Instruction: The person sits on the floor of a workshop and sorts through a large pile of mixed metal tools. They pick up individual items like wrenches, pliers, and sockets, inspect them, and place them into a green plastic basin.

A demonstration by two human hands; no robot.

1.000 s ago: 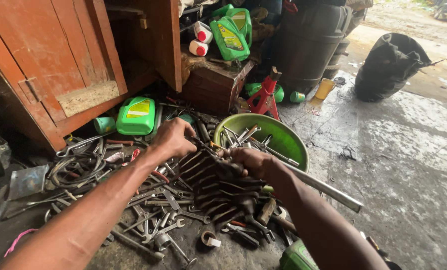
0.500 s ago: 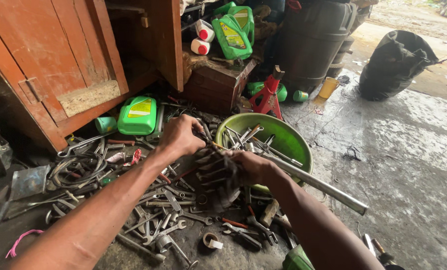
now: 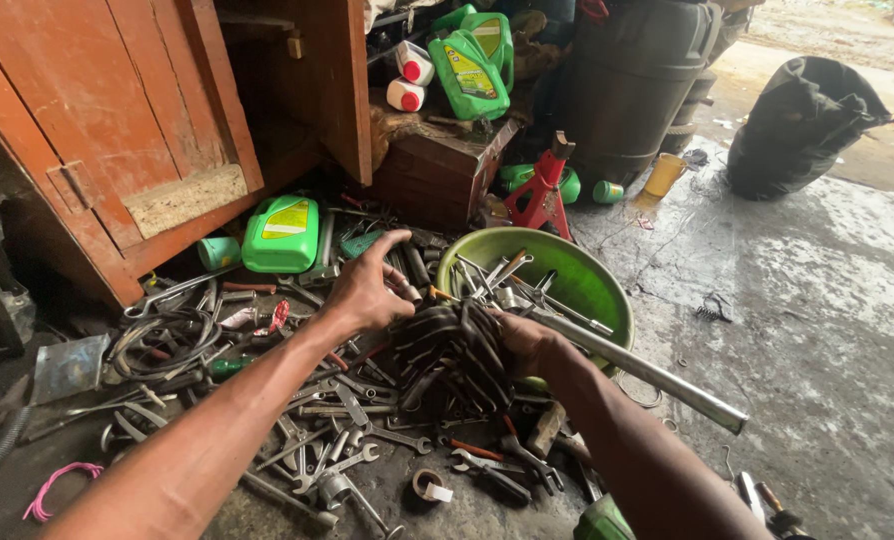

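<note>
1. Head view, the hands: both reach into a heap of tools on the floor. The left hand (image 3: 367, 290) is half open, thumb and forefinger spread upward, its palm and lower fingers pressed against the left side of a bundle of dark wrenches (image 3: 447, 350). The right hand (image 3: 527, 345) is closed around the right side of the same bundle, so the bundle is gripped between the two hands.
2. Head view, the bundle: the wrenches stand fanned and stacked together, raised just above the loose spanners (image 3: 347, 450) scattered on the floor (image 3: 817, 330), near the middle of the picture.
3. Head view, close by: a green bowl (image 3: 587, 285) holding more tools lies just behind the right hand. A long metal pipe (image 3: 657, 375) runs from under the right hand towards the lower right, across the bowl's rim.
4. Head view, further off: a flat green oil can (image 3: 282, 235) lies left of the bowl beside a red wooden cabinet (image 3: 117, 130). A red jack stand (image 3: 542, 190) stands behind the bowl. A roll of tape (image 3: 429, 487) lies in front of the bundle, and a black sack (image 3: 797, 125) sits at the upper right.
</note>
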